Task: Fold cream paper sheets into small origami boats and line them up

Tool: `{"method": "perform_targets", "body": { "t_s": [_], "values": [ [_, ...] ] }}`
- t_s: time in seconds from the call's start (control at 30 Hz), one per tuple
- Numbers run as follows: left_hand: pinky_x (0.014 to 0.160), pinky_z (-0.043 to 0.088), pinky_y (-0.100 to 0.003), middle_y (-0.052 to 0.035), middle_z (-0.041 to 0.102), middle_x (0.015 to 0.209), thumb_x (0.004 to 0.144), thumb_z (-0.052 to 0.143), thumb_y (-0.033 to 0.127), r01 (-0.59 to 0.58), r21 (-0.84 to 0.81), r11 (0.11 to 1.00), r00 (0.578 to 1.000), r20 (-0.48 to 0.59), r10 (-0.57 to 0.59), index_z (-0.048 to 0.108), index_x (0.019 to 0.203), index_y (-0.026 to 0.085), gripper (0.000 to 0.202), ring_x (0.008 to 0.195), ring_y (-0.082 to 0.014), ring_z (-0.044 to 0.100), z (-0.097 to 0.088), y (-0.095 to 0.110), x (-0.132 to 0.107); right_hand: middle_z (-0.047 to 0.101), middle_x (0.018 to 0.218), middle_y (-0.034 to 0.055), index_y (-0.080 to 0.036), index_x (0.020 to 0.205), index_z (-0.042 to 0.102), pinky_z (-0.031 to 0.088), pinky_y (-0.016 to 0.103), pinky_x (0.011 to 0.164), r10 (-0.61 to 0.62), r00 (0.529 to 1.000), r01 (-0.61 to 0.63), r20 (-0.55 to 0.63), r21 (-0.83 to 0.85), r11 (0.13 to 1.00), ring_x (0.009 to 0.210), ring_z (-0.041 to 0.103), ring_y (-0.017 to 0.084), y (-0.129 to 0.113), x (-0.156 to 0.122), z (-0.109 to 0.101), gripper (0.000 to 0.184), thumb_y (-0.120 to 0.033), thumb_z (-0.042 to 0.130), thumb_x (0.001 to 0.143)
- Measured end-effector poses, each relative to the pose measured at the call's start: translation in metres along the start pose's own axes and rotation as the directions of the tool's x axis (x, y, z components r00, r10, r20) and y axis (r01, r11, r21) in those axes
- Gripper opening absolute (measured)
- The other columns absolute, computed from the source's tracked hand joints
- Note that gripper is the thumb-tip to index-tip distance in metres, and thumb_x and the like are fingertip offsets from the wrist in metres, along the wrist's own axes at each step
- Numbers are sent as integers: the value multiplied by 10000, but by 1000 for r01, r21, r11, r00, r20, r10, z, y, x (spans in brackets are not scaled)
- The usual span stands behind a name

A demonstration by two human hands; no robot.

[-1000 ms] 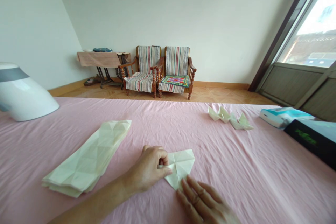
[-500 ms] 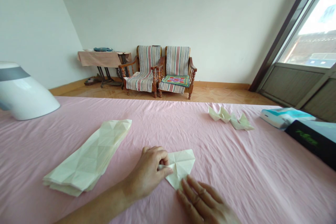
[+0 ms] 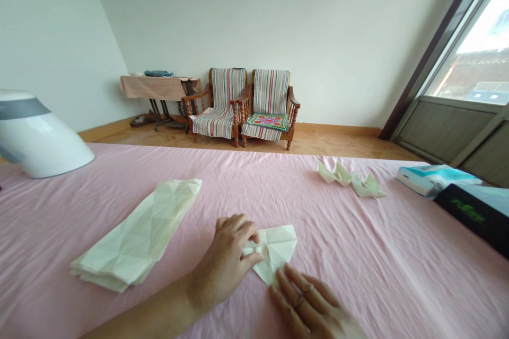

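The left hand [image 3: 233, 251] has loosened, thumb and forefinger apart, seemingly freeing the folded paper [image 3: 280, 246] beneath; the right hand [image 3: 312, 304] (flat, unclenched) touches its near edge.

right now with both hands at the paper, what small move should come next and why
Perhaps press the paper flat with the left hand: the paper's left side looks slightly raised, while the right hand rests at its near corner.

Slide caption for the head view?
Left hand and right hand at folded paper, paper stack to the left, pink cloth beneath.
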State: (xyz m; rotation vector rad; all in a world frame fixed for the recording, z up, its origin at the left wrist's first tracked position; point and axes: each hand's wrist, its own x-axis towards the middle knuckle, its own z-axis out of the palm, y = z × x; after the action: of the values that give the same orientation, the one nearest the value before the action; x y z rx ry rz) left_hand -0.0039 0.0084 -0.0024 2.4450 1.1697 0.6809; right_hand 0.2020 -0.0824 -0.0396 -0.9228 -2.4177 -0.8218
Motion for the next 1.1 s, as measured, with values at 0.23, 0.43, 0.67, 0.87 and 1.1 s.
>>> {"method": "perform_targets", "body": {
  "t_s": [0.23, 0.43, 0.67, 0.87, 1.1],
  "values": [
    [739, 385, -296, -13, 589, 798, 937, 514, 69, -325, 104, 940, 941, 134, 311, 559, 752, 168, 216, 800, -178, 534, 2, -1, -5, 692, 1165, 38, -197, 1184, 639, 525, 222, 844, 18, 1000, -18, 14, 29, 999, 1055, 660, 165, -1, 1, -1, 287, -187, 422, 995],
    [848, 406, -340, -38, 623, 979, 948, 489, 73, -360, 131, 924, 913, 255, 319, 587, 1057, 175, 178, 909, -211, 545, -12, 1, -22, 686, 1175, 20, -194, 1166, 651, 543, 250, 812, 13, 1000, -13, 28, 1, 1000, 1036, 669, 173, -3, -1, 2, 328, -138, 382, 986],
    [944, 355, -442, -43, 579, 1168, 967, 542, 269, -395, 225, 891, 884, 358, 302, 373, 1414, 290, 478, 1042, -267, 499, -23, 12, -30, 670, 1202, 9, -184, 1183, 647, 552, 251, 788, -41, 997, 43, 59, -25, 999, 1028, 673, 173, 0, 3, -3, 336, -169, 375, 986],
    [988, 300, -492, -52, 583, 1189, 992, 484, 351, -376, 243, 894, 885, 382, 268, 375, 1424, 317, 447, 1094, -278, 492, -25, 15, -28, 683, 1178, 16, -184, 1157, 660, 552, 250, 794, -23, 999, 23, 38, -5, 1000, 1021, 676, 170, -1, 4, -2, 346, -149, 359, 990],
    [1020, 262, -493, -62, 549, 1302, 966, 544, 294, -378, 238, 894, 876, 404, 263, 375, 1427, 298, 492, 1162, -287, 480, -27, 15, -27, 691, 1160, 32, -182, 1142, 669, 559, 243, 793, -11, 1000, 11, 26, 17, 1000, 1007, 683, 173, 1, 4, -2, 334, -187, 365, 1005]
  ]
}}
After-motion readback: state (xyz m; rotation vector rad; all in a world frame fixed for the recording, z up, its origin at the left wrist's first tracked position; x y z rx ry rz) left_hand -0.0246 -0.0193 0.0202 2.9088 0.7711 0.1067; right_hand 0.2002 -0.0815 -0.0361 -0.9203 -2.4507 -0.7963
